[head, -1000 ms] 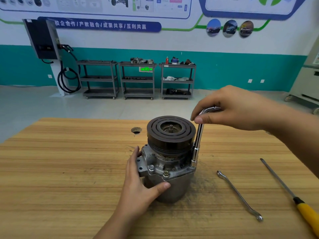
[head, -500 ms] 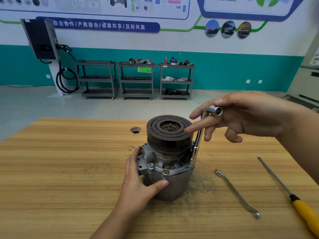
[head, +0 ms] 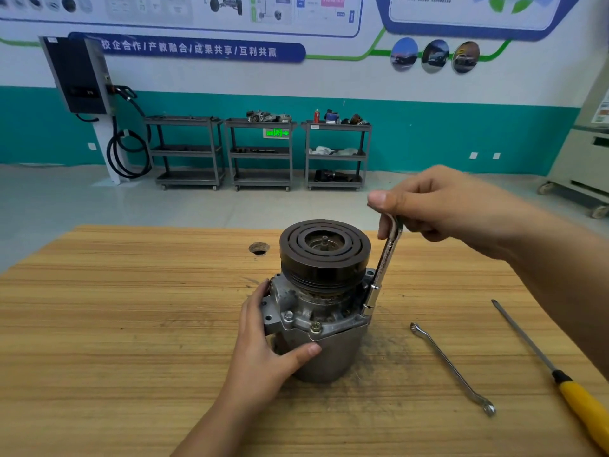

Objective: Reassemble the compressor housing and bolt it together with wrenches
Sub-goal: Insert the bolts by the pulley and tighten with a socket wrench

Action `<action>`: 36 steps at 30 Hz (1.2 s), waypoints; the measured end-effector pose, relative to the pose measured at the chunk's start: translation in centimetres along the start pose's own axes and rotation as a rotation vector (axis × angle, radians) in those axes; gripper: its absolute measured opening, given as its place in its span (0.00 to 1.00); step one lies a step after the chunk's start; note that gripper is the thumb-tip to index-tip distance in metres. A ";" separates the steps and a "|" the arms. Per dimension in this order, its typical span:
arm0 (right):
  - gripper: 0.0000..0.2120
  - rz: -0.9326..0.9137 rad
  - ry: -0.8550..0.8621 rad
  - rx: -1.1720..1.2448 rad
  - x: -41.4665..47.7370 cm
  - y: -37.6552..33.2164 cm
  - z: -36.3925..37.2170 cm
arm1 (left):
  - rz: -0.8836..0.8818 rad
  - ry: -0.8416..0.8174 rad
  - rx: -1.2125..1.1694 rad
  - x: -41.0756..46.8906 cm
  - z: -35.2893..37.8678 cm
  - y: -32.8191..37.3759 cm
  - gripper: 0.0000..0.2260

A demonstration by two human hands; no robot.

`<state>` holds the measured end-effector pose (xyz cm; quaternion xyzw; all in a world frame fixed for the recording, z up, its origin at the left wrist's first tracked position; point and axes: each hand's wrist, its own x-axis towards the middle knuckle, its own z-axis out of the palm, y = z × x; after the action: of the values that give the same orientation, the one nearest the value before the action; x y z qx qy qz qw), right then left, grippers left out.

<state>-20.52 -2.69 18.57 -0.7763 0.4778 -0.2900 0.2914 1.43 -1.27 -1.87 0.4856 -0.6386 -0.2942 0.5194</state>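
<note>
The grey metal compressor housing (head: 329, 351) stands upright in the middle of the wooden table (head: 115, 324), with a dark ringed pulley (head: 324, 249) on top. My left hand (head: 263, 354) grips the housing's left side, thumb across the front. A chrome L-shaped socket wrench (head: 382, 268) stands nearly upright on a bolt at the housing's right flange. My right hand (head: 441, 206) holds the wrench's bent top end, fingers curled round it. Two bolt heads (head: 314, 326) show on the front flange.
A slim double-ended ring spanner (head: 451, 367) lies on the table right of the housing. Further right lies a screwdriver with a yellow handle (head: 583, 410). A round hole (head: 259, 248) is in the tabletop behind the housing. Grey shelf carts (head: 260, 153) stand by the far wall.
My right hand has re-gripped the wrench's top end after briefly opening its fingers, and the bent end has turned. My left hand has stayed on the housing.
</note>
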 end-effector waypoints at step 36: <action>0.21 -0.296 -0.243 0.210 -0.3 2.0 -0.3 | -0.132 -0.094 0.110 1.1 -1.2 1.9 0.61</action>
<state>-22.04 -3.22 17.23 -0.8325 0.2872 -0.2820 0.3807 1.97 -1.44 0.56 0.5400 -0.6443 -0.3146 0.4407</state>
